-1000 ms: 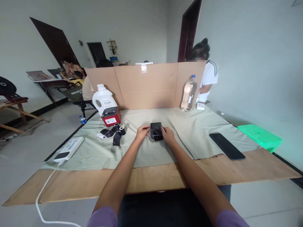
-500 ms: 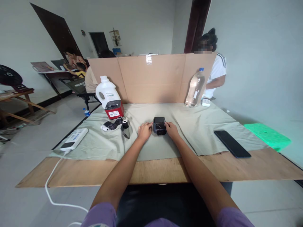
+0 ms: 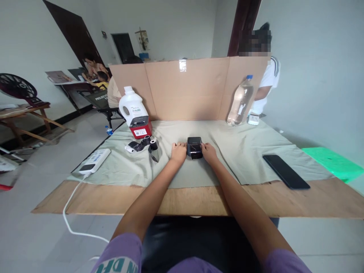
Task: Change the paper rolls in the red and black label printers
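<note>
A pale-walled room with a tiled floor holds a long plywood table, most of it covered by a grey-green cloth. A folded cardboard screen stands along the far edge; behind its right end a person in a white shirt is partly hidden. On the cloth stand a white jug behind a red-based device at far left and a clear plastic bottle at far right. A black phone lies right, a white power strip left, small paper rolls between. At centre, the left hand and right hand grip opposite sides of a small black printer resting on the cloth.
</note>
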The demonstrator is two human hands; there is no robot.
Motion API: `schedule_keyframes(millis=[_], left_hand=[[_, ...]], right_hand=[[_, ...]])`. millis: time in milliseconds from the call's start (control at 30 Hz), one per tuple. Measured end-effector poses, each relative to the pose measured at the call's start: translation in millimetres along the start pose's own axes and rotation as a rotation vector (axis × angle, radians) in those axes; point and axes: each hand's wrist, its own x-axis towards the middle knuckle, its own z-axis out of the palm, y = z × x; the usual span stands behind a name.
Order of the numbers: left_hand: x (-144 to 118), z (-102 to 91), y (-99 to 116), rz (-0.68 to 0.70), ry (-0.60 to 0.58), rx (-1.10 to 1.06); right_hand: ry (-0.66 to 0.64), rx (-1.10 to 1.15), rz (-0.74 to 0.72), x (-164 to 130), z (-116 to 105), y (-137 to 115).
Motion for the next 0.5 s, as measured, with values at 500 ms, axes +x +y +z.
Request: schedule_keyframes(millis=[500], left_hand=[[-3.6,10.3,-11.3,-0.05,0.046,-0.192]], right_hand=[[0.046,0.032,0.024,-2.1,0.1,0.0]])
